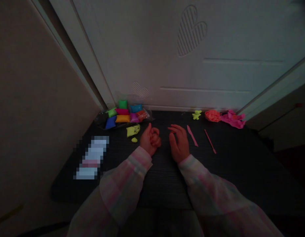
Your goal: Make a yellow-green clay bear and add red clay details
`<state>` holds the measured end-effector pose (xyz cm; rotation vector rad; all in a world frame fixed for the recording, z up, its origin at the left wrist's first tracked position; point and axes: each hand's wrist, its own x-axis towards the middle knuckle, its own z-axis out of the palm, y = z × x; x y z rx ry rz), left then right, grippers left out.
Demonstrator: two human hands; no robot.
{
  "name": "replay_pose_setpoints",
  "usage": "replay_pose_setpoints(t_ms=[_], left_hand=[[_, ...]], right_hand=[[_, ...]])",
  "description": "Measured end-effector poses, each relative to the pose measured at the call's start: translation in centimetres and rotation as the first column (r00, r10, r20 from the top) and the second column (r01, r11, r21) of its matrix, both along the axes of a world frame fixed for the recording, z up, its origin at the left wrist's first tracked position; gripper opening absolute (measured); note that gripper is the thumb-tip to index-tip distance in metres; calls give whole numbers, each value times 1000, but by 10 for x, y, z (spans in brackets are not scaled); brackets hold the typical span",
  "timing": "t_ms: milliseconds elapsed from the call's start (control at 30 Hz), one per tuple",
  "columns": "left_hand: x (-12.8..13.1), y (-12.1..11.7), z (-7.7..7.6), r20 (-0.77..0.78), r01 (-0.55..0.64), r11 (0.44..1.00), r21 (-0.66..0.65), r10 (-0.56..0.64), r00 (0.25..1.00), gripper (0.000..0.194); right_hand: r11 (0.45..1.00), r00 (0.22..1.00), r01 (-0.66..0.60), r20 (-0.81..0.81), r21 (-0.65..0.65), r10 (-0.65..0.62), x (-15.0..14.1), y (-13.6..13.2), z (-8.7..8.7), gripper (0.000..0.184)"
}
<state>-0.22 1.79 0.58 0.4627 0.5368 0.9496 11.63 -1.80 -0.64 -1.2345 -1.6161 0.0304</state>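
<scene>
My left hand (151, 140) is closed over the dark table, its fingers curled in and the thumb on top. Whatever is inside it, if anything, is hidden. Beside it on the left lie a torn yellow clay packet (133, 130) and a small yellow lump (134, 140). Opposite, my right hand (179, 141) is held apart from the left, fingers stretched and slightly bent, with nothing seen in it. Just right of that hand rests a pink plastic knife (192, 135), and farther right a thin pink modelling stick (210, 141).
Several coloured clay packets (122, 118) lie in clear plastic at the back left. A yellow bear figure (196, 115), an orange-red crumpled piece (213, 115) and a pink one (233, 119) sit along the back right. A blurred-out, pixelated object (92, 158) lies on the table's (164, 184) left.
</scene>
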Motion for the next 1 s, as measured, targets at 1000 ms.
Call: replay_pose_setpoints(t_ms=[1000], left_hand=[[1, 0, -3, -18, 4, 1000, -4, -4, 1000, 58]], right_hand=[[997, 995, -80, 68, 0, 80, -5, -9, 3, 18]])
